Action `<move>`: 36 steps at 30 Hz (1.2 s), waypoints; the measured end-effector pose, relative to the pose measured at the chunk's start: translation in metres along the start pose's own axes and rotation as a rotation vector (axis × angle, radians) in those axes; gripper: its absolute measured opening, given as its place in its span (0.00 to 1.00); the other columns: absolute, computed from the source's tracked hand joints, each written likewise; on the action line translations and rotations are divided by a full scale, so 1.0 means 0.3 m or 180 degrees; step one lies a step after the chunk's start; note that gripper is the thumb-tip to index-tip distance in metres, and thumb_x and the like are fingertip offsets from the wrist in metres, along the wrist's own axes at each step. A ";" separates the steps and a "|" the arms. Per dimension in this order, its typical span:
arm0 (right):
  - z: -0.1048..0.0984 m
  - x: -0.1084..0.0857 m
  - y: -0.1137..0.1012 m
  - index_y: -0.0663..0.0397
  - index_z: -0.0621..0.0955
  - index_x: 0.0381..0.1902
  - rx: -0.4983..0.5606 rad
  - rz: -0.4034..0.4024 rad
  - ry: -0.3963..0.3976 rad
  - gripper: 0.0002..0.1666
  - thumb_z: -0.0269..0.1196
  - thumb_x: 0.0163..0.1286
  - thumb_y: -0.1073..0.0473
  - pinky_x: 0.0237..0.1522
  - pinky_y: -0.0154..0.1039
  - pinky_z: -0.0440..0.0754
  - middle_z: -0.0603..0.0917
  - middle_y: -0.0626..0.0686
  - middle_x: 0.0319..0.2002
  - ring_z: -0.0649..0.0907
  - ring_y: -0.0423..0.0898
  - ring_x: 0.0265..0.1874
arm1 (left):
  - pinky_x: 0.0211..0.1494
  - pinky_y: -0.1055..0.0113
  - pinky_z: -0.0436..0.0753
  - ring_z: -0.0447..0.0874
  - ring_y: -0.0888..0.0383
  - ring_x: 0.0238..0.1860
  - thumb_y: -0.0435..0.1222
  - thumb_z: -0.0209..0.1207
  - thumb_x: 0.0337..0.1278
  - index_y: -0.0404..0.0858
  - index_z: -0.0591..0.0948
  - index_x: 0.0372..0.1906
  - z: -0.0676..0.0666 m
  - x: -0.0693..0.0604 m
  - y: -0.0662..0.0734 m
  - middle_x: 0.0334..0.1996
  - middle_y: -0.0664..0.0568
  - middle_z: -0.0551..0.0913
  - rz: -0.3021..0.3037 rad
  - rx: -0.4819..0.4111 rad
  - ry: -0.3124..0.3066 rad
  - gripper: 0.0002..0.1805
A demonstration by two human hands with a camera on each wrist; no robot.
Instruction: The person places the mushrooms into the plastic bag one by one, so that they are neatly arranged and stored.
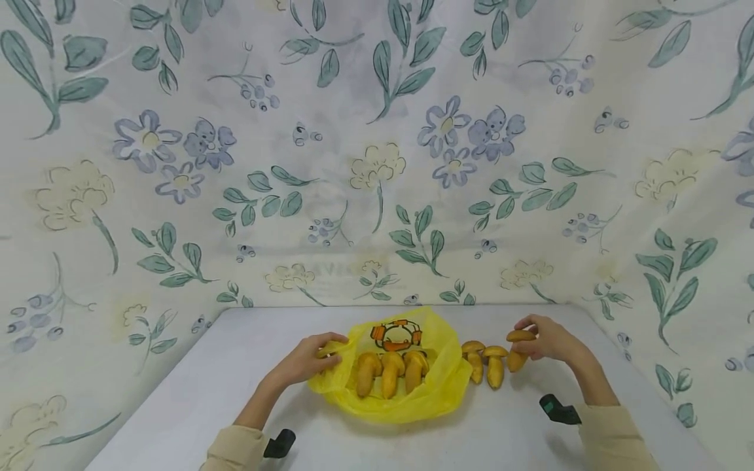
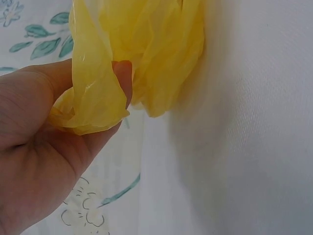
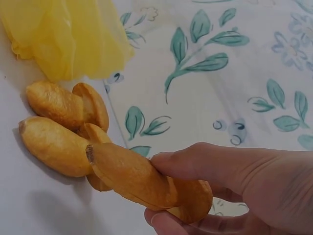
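A yellow plastic bag (image 1: 406,411) lies spread on the table with its mouth toward me. Three brown mushrooms (image 1: 389,376) stand side by side in it. My left hand (image 1: 309,358) pinches the bag's left edge between thumb and fingers, and the left wrist view shows the thin film (image 2: 95,98) folded in that grip. At the right, my right hand (image 1: 544,338) holds a mushroom (image 3: 132,174) by its cap end, stem pointing away from the palm. Two more mushrooms (image 1: 495,367) lie on the table between the bag and this hand.
The white tabletop (image 1: 235,366) ends at a floral cloth (image 1: 377,196) hanging behind it. A dark wrist device (image 1: 558,410) shows by the right sleeve, another (image 1: 279,444) by the left sleeve.
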State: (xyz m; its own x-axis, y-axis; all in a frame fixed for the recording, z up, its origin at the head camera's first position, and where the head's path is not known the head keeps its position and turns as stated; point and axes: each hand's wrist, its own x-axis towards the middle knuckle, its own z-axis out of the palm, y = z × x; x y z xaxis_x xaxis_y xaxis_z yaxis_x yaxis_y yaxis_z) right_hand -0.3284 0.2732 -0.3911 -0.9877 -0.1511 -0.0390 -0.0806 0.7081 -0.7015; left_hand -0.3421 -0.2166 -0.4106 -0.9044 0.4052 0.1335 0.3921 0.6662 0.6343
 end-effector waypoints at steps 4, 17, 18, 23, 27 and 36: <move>0.002 0.000 -0.010 0.68 0.73 0.56 0.0032 -0.0027 0.0003 0.29 0.68 0.63 0.58 0.38 0.41 0.87 0.81 0.65 0.47 0.83 0.45 0.33 | 0.66 0.41 0.74 0.75 0.44 0.62 0.35 0.60 0.64 0.40 0.79 0.58 0.005 0.002 0.009 0.62 0.41 0.78 -0.0051 -0.0010 -0.0006 0.18; 0.031 0.029 -0.080 0.65 0.74 0.57 0.0048 -0.0074 0.0079 0.29 0.69 0.62 0.56 0.39 0.42 0.87 0.80 0.65 0.50 0.83 0.45 0.33 | 0.65 0.41 0.74 0.75 0.43 0.62 0.35 0.60 0.65 0.40 0.79 0.58 0.001 0.004 0.002 0.62 0.41 0.78 -0.0053 0.0017 0.0009 0.18; 0.034 0.032 -0.087 0.64 0.74 0.57 0.0055 -0.0086 0.0073 0.29 0.69 0.62 0.56 0.39 0.42 0.87 0.80 0.65 0.50 0.83 0.46 0.33 | 0.65 0.41 0.74 0.75 0.43 0.62 0.35 0.60 0.65 0.40 0.79 0.58 0.000 0.005 0.002 0.62 0.41 0.78 -0.0045 0.0015 0.0008 0.18; 0.042 0.043 -0.135 0.64 0.74 0.56 0.0098 -0.0215 0.0048 0.28 0.69 0.63 0.56 0.40 0.42 0.87 0.81 0.65 0.51 0.84 0.46 0.34 | 0.65 0.42 0.74 0.75 0.43 0.62 0.35 0.60 0.64 0.40 0.79 0.58 -0.001 0.006 0.006 0.62 0.41 0.78 -0.0034 -0.0008 0.0027 0.18; 0.056 0.052 -0.175 0.63 0.74 0.56 0.0115 -0.0291 0.0023 0.27 0.69 0.63 0.57 0.40 0.42 0.87 0.80 0.65 0.52 0.84 0.46 0.34 | 0.65 0.42 0.75 0.75 0.44 0.61 0.35 0.60 0.64 0.41 0.79 0.59 0.000 0.005 0.013 0.63 0.42 0.78 -0.0099 -0.0025 0.0048 0.18; 0.119 0.100 -0.235 0.60 0.76 0.54 0.0186 -0.0442 -0.0015 0.25 0.69 0.63 0.58 0.40 0.42 0.87 0.81 0.63 0.50 0.85 0.48 0.36 | 0.64 0.44 0.76 0.76 0.45 0.60 0.34 0.60 0.64 0.40 0.79 0.59 -0.003 0.004 0.019 0.62 0.41 0.78 -0.0088 -0.0035 0.0029 0.18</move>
State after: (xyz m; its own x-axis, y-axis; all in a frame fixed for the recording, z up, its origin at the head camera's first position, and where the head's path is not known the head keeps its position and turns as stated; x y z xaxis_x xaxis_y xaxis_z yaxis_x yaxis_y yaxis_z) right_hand -0.3475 0.1941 -0.3683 -0.9670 -0.2482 0.0580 -0.2084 0.6388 -0.7406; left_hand -0.3412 -0.2129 -0.4063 -0.9165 0.3808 0.1227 0.3650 0.6701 0.6463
